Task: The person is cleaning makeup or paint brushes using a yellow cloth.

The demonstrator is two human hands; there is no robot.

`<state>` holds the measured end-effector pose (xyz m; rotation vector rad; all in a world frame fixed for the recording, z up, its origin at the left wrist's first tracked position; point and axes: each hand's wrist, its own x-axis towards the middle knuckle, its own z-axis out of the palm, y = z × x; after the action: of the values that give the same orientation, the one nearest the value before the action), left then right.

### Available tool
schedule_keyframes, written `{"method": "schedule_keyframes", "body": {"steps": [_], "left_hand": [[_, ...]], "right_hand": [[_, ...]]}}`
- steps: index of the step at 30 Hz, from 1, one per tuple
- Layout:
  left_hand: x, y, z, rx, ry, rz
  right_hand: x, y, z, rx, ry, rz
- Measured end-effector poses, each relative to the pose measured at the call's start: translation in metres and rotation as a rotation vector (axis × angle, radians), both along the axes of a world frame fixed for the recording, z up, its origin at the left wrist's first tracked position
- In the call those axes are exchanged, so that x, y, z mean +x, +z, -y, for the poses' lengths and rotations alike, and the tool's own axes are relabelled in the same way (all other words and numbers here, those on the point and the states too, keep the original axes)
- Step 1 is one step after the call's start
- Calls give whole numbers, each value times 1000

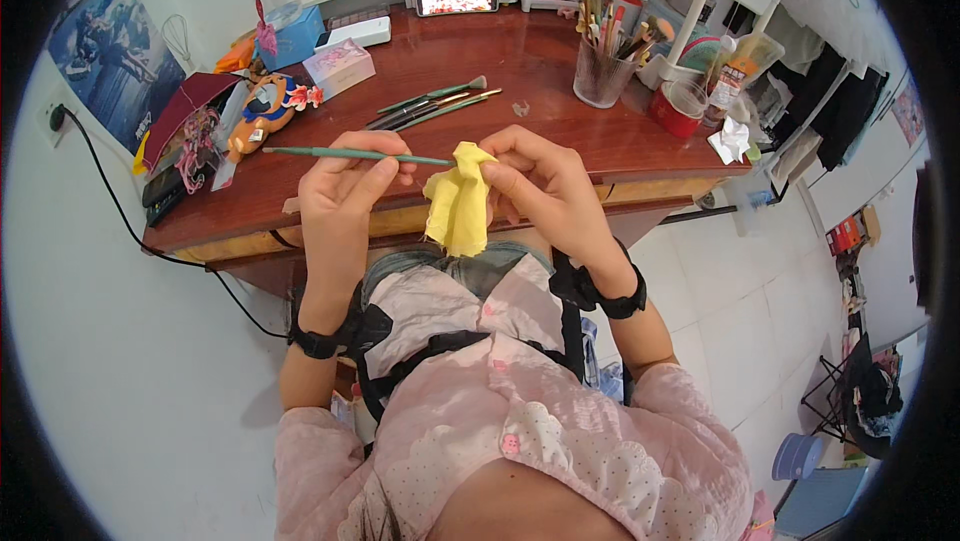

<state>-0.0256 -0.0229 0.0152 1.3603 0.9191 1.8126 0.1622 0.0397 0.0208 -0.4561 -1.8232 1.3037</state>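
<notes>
The red-brown worktop (440,51) curves before me. Near its front edge, my right fingers (515,183) pinch a drooping yellow cloth (460,209) at one end of a slim green handle (335,153), pinched by my left fingers (372,181).

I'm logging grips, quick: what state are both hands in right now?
Left hand: closed, holding a slim green handle in its fingers.
Right hand: closed, pinching a yellow cloth at the handle's end.

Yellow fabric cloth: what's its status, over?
Left grip: slim green brush handle. Right grip: yellow fabric cloth, at handle's end. Loose slim brushes beyond, on glossy red-brown desk.
</notes>
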Motion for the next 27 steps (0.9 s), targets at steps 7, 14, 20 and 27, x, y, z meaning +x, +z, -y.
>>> {"method": "schedule_keyframes", "body": {"steps": [7,14,20,27], "left_hand": [[4,-7,-5,70,-73,-12],[9,-7,-5,42,-93,-39],[7,-10,-5,-21,-46,-7],[16,-10,-16,63,-89,11]], "right_hand": [[-1,-6,-6,-119,83,81],[-1,-4,-1,-97,74,79],[-1,-5,-2,-10,-14,93],[11,1,-11,-159,10,-1]]}}
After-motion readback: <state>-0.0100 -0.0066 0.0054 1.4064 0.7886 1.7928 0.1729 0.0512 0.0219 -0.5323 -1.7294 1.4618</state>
